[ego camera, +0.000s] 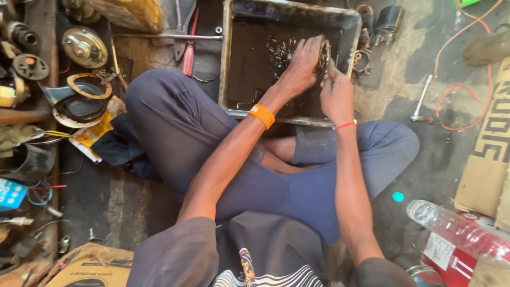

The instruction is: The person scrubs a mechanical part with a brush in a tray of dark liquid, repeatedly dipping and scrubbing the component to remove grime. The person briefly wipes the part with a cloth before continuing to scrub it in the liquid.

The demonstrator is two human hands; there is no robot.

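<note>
My left hand and my right hand meet over a grimy rectangular metal tray that stands on the floor in front of my crossed legs. Both hands grip a small round toothed metal part, the left from its left side, the right from below. Dark liquid and several small metal bits lie in the tray. An orange band sits on my left wrist and a red thread on my right wrist.
A long metal rod and a red-handled screwdriver lie left of the tray. Round machine parts crowd the far left. A ratchet tool, an orange cable, cardboard and a plastic bottle lie at the right.
</note>
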